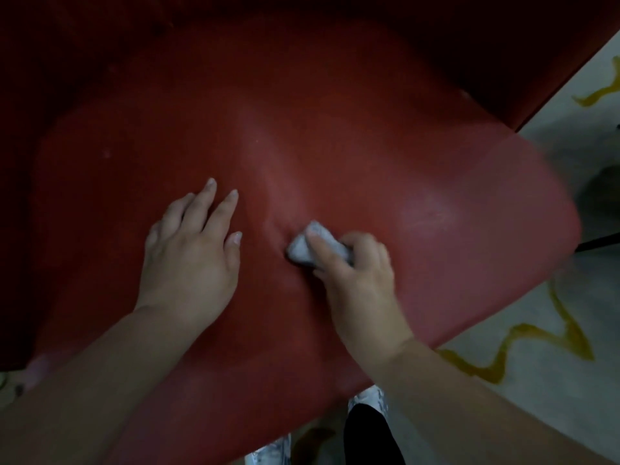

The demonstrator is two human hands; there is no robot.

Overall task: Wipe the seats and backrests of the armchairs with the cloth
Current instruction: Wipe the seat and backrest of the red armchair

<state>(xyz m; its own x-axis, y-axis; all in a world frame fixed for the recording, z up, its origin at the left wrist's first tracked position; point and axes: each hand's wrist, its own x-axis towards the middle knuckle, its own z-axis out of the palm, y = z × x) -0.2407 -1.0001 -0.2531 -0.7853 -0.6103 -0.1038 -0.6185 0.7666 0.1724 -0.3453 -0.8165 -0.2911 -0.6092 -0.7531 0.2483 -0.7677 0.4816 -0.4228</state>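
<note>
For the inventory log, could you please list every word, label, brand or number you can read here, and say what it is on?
None: no readable text anywhere in this view.
Seat: plain red, no label or tag showing.
Cloth: plain grey, no print, gripped by the right hand.
Floor: yellow wavy pattern only, no letters.
Shoes: pale pattern, too blurred to read.
</note>
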